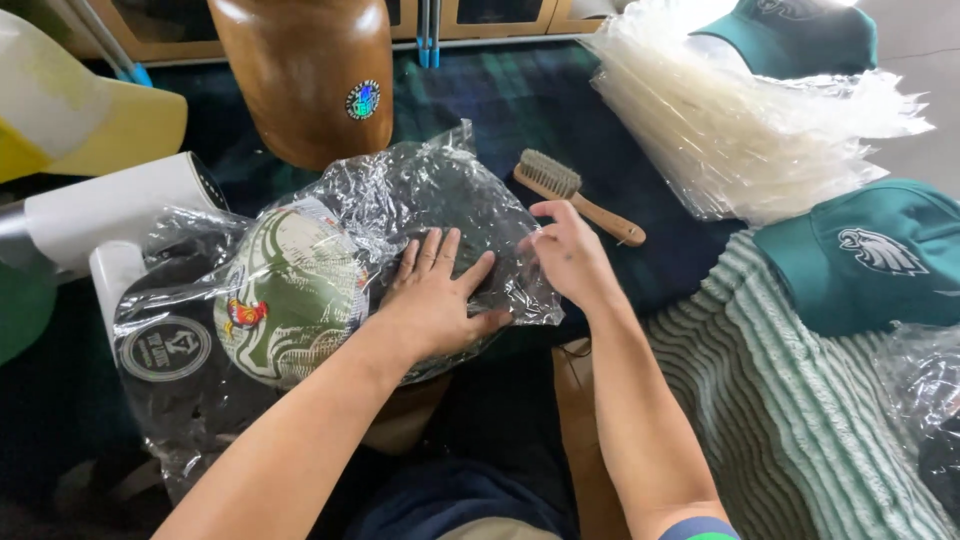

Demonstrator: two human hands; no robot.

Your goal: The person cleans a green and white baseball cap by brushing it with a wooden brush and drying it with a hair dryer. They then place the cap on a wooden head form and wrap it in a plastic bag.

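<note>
bagged cap [400, 215] lies on the dark plaid bench [520, 100]; the left hand [435, 300] presses flat and open on its clear wrap, the right hand [565, 250] pinches the bag's edge. sealing seems underway; smoothing likely comes next.

You've got a dark cap [440, 205] sealed up in a clear, crinkly plastic bag [400, 185], lying flat across the middle of the dark plaid counter [520, 100]. The film is wrinkled all over and catches the light in bright streaks. The bag's right edge runs out to a loose flap just below your right hand [570, 250]. Overlapping it on the left sits a second bagged cap [285, 295], underside up, its brim showing green and cream swirls with a small red-and-yellow bird figure. A round dark sticker [165, 348] shows on the plastic at the far left.
</note>
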